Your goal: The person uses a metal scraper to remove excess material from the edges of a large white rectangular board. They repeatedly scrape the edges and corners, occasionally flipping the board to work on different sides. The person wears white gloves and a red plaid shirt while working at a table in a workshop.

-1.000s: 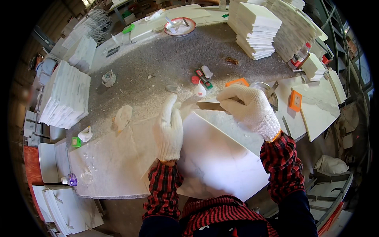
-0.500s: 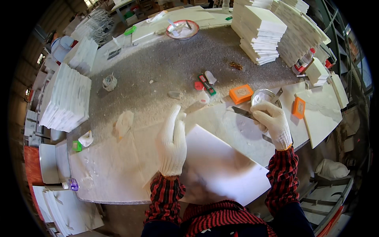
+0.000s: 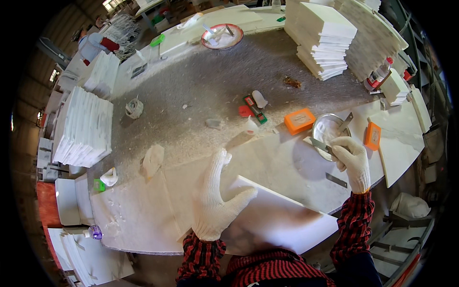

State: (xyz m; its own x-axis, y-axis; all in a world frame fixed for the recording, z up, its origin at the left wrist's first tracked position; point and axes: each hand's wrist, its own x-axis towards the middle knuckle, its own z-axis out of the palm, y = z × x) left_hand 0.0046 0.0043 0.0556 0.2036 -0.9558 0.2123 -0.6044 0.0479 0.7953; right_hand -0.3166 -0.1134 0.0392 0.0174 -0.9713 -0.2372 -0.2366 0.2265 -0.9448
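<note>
Dusty grey counter (image 3: pixel 205 81), workshop clutter beyond. Hands gloved, well apart. Right hand (image 3: pixel 353 161) clamped on thin metal blade (image 3: pixel 321 145); left hand (image 3: pixel 221 205) spread, holding nothing, thumb over corner of pale slab (image 3: pixel 287 222), contact uncertain. Risks, judged: blade snagging rim of metal bowl (image 3: pixel 330 115) could tip white paste (image 3: pixel 326 130) out; pressing slab's overhanging near side could make it tilt or slide. Positions: blade at 10 o'clock from right hand, reaching over bowl; slab at 3–4 o'clock from left hand, 8 o'clock from right. Spare strip (image 3: pixel 336 180) lies at 7 o'clock from right hand.
</note>
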